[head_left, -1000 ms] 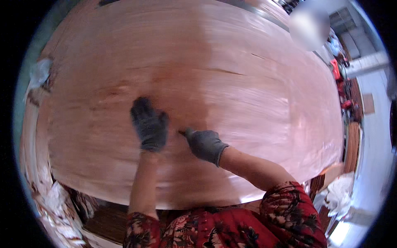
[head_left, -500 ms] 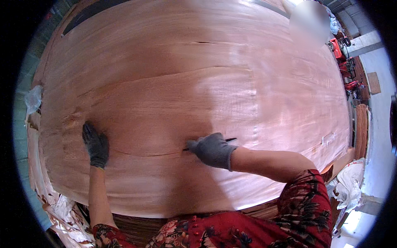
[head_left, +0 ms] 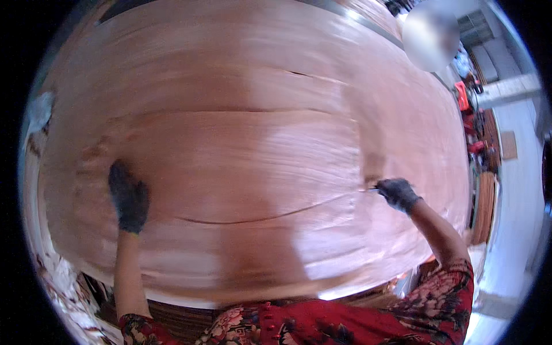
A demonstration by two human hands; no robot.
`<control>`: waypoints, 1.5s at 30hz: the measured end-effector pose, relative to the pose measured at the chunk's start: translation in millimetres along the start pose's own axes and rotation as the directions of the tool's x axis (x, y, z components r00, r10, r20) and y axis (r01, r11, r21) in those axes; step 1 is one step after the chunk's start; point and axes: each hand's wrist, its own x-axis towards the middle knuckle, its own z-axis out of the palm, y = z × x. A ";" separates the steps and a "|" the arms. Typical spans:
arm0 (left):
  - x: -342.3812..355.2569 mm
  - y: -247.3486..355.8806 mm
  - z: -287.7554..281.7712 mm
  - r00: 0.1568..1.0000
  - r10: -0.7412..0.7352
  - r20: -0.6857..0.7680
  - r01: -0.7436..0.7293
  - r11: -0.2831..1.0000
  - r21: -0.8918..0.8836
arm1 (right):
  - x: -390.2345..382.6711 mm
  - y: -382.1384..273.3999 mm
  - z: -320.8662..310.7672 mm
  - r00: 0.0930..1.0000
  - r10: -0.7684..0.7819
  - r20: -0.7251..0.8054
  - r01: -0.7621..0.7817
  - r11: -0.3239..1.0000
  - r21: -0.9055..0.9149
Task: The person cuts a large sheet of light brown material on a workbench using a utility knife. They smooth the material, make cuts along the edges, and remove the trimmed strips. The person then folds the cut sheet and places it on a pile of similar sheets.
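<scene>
A wide reddish-brown sheet of wood veneer (head_left: 230, 167) lies spread out before me. My left hand (head_left: 129, 198), in a dark grey glove, rests flat on its left part. Over on the right side, my gloved right hand (head_left: 398, 194) is closed round a thin dark knife (head_left: 373, 188); most of the knife is hidden in the fist. Its tip is at the veneer, beside the right end of a long curved slit (head_left: 259, 219). Farther back runs another seam, and a short dark split (head_left: 296, 73) shows beyond it.
Torn pale scraps (head_left: 60, 276) hang at the lower left edge, and clear plastic (head_left: 41, 109) sits at the far left. To the right stand a veneer stack (head_left: 486, 198) and a red machine (head_left: 462, 95). A blurred round patch hides something at the upper right.
My right hand has moved right with the knife, and the slit now reaches much farther right. My left hand stays at the same place on the veneer. The view has shifted slightly.
</scene>
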 end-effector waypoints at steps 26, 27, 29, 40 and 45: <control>-8.4 41.2 -25.2 0.998 0.007 -0.055 -0.021 0.964 -0.265 | 298.2 -478.6 -217.6 0.662 -0.643 -0.385 0.590 0.764 -0.261; -9.8 39.2 -21.3 0.998 0.009 -0.065 -0.025 0.966 -0.258 | 290.9 -464.9 -212.0 0.688 -0.604 -0.402 0.550 0.796 -0.254; -10.7 39.0 -19.0 0.998 0.020 -0.059 -0.032 0.976 -0.215 | 273.1 -433.4 -202.5 0.762 -0.517 -0.390 0.446 0.856 -0.262; -5.5 23.8 -15.5 0.978 0.194 -0.075 -0.196 0.980 -0.027 | 166.2 -228.7 -108.5 0.921 -0.121 -0.371 0.158 0.985 0.071; -5.7 17.2 -5.7 0.984 0.168 -0.051 -0.168 0.986 0.008 | 114.0 -169.3 -56.3 0.952 0.092 -0.292 -0.037 0.981 0.190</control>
